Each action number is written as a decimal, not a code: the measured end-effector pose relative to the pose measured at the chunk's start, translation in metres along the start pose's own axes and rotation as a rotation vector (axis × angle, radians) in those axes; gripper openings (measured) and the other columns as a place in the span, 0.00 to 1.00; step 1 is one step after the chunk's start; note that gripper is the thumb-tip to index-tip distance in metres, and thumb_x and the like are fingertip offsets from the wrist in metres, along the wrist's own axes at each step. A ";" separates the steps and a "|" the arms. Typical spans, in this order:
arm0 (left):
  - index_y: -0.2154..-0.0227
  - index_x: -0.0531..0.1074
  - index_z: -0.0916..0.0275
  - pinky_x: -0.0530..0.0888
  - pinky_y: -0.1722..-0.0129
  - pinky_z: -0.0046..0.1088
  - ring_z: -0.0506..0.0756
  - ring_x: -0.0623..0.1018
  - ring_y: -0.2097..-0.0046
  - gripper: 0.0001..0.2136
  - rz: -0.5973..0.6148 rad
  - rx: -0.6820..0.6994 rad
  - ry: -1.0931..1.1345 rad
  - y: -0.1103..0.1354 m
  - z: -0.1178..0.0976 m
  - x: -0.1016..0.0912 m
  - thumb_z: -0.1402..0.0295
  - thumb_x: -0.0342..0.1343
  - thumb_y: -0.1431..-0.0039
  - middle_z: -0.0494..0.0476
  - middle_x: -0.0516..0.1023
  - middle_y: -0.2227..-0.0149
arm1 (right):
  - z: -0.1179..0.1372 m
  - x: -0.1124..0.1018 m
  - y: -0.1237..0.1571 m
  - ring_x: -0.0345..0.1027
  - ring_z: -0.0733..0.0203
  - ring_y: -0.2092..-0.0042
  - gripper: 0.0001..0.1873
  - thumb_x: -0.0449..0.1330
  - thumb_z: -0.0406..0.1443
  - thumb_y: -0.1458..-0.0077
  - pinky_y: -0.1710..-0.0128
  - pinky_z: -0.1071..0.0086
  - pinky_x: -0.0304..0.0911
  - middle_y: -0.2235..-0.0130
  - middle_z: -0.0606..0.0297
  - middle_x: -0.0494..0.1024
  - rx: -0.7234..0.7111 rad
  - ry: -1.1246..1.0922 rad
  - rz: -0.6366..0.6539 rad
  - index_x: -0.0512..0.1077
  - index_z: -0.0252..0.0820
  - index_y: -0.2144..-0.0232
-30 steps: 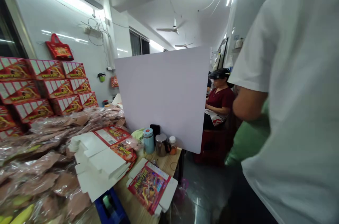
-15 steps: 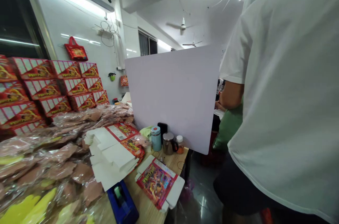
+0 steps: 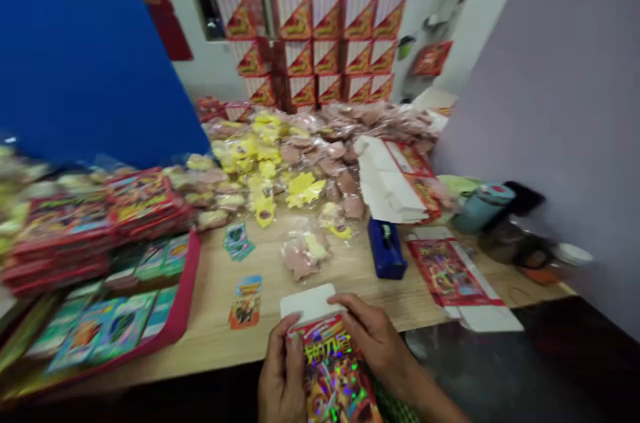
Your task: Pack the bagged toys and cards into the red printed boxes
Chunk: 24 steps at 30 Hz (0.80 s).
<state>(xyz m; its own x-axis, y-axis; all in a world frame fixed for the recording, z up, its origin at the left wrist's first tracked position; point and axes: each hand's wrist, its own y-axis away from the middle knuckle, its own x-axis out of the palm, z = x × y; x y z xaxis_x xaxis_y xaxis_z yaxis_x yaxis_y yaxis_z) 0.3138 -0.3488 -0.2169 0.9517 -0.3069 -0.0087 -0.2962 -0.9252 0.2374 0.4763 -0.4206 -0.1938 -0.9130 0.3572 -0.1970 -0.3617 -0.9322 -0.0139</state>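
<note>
Bright, even indoor light casts few shadows; motion blur softens everything, and the foil box (image 3: 333,370) glints.

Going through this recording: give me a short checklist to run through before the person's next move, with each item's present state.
Both hands on the printed box: ok, the left hand and right hand hold it from either side.
White flap closed: not ok, it stands out beyond the fingers.
Inside of the box: cannot tell, the opening doesn't show.
Blue tape dispenser within reach: ok, it stands ahead of the right hand.
Clear bag of pink and yellow pieces apart from the box: ok, it lies ahead of the box, not touching it.
</note>
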 end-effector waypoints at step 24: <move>0.61 0.81 0.62 0.76 0.66 0.25 0.54 0.80 0.67 0.21 0.336 -0.104 0.140 -0.022 -0.011 -0.045 0.50 0.71 0.51 0.57 0.82 0.69 | 0.037 -0.015 -0.001 0.66 0.58 0.61 0.13 0.50 0.43 0.30 0.62 0.66 0.57 0.64 0.65 0.73 0.032 0.231 0.322 0.67 0.43 0.63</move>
<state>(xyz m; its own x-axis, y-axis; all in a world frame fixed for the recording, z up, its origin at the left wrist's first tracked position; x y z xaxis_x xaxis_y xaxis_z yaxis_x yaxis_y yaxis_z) 0.2783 -0.3126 -0.2113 0.8067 -0.5494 0.2179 -0.5910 -0.7481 0.3017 0.4829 -0.4232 -0.1551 -0.9156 0.0207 -0.4017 -0.0725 -0.9908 0.1144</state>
